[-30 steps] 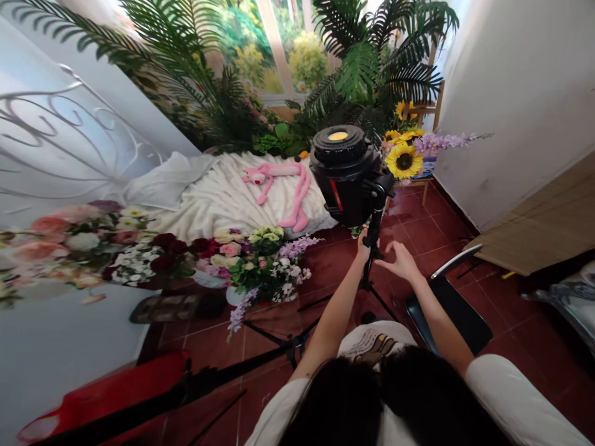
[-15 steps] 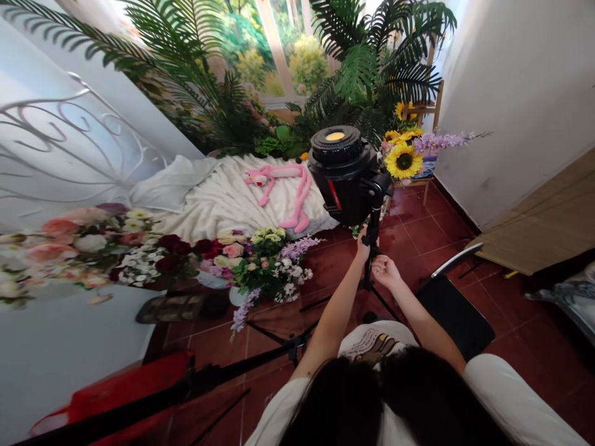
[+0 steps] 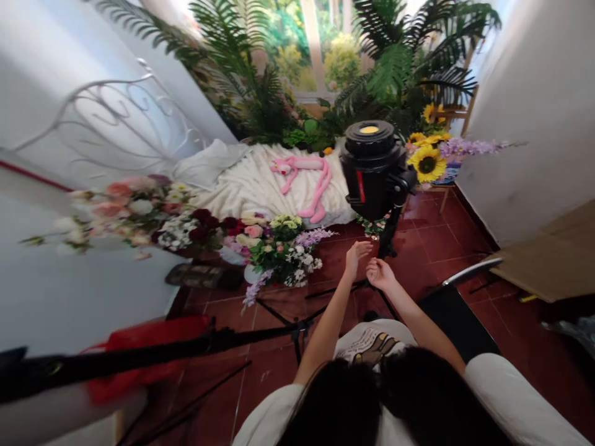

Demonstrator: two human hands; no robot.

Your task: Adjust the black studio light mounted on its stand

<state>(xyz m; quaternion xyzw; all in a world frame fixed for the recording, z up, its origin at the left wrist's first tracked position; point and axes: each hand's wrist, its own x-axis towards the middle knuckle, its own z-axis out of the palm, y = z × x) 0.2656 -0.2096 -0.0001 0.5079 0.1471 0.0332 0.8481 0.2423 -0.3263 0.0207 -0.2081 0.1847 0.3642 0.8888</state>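
Note:
A black studio light [image 3: 372,167] with a round yellow front faces upward on its light stand [image 3: 387,238]. My left hand [image 3: 357,256] is just left of the stand and apart from it, fingers stretched out and holding nothing visible. Close beside it, my right hand [image 3: 380,272] has its fingers curled in, near the lower part of the stand. Whether anything small is between those fingers cannot be made out.
Flower arrangements [image 3: 279,254] stand front left, by a bed with a white blanket [image 3: 251,179] and a pink plush toy [image 3: 320,192]. A black boom pole [image 3: 162,347] crosses the lower left. Sunflowers [image 3: 426,163] and a black folding chair [image 3: 460,316] are on the right.
My left hand has let go of the stand and moved left, its fingers now straight. My right hand stays near the stand with fingers curled. The whole view has shifted.

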